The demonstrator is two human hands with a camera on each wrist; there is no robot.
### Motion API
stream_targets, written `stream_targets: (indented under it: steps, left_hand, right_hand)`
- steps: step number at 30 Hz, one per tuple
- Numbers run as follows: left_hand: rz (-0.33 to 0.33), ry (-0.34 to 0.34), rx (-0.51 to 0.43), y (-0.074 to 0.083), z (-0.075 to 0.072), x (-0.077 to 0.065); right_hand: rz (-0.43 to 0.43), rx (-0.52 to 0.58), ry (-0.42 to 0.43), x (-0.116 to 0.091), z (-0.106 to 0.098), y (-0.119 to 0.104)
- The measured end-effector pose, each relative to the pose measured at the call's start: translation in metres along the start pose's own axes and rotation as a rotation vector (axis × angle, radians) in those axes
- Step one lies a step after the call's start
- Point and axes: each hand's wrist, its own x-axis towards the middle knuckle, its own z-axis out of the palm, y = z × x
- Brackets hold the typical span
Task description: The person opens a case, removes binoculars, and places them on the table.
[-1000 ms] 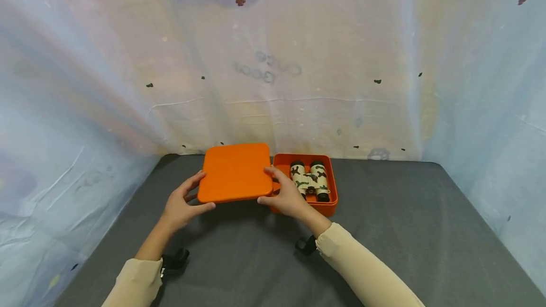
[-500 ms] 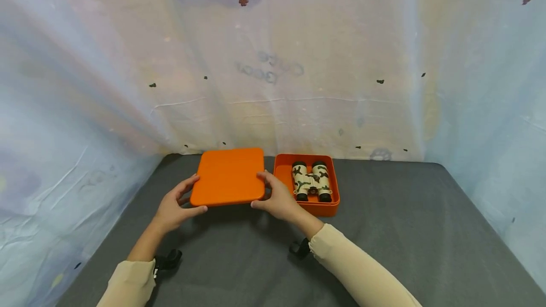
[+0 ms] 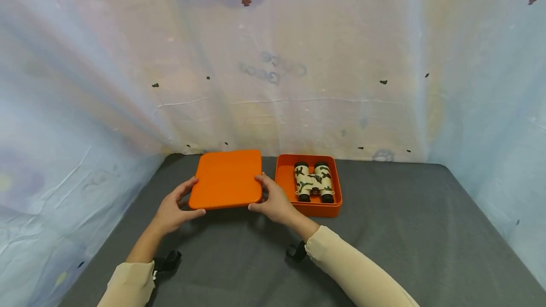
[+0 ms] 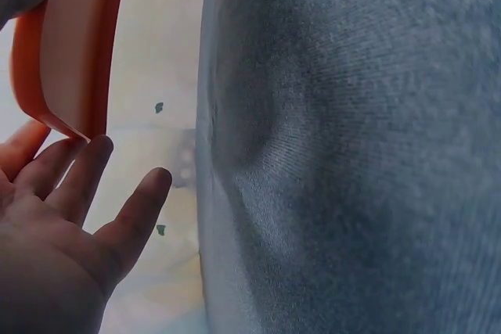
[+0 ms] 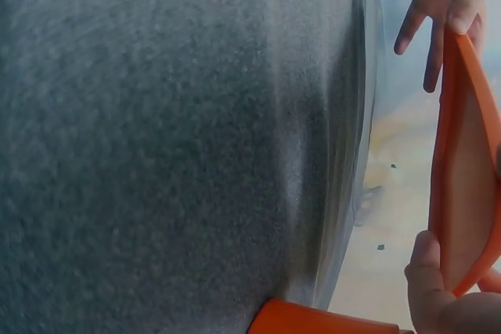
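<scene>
Your left hand [image 3: 171, 210] and right hand [image 3: 275, 202] each pinch an edge of the orange lid [image 3: 226, 179] above the tabletop [image 3: 396, 226], left of the open orange box [image 3: 320, 210] holding camouflage binoculars [image 3: 314, 181]; setting it aside seems underway, calling for level lowering.

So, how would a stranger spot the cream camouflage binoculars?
Near the back of the dark grey fabric-covered table sits an open, rectangular orange box. Inside lie the binoculars, cream with black ends. Brown and green patches set them apart from the plain box and shallow orange lid.
</scene>
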Motion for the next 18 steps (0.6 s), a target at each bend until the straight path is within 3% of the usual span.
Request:
stream_targets:
  steps: [8, 18]
  left_hand:
    - [-0.010, -0.028, -0.004, -0.005, -0.002, -0.001]
    - [-0.087, -0.088, 0.014, -0.013, -0.002, -0.003]
  right_hand:
    - [0.028, -0.106, 0.004, 0.008, 0.006, 0.023]
    - [0.068, -0.204, -0.005, 0.010, 0.014, 0.027]
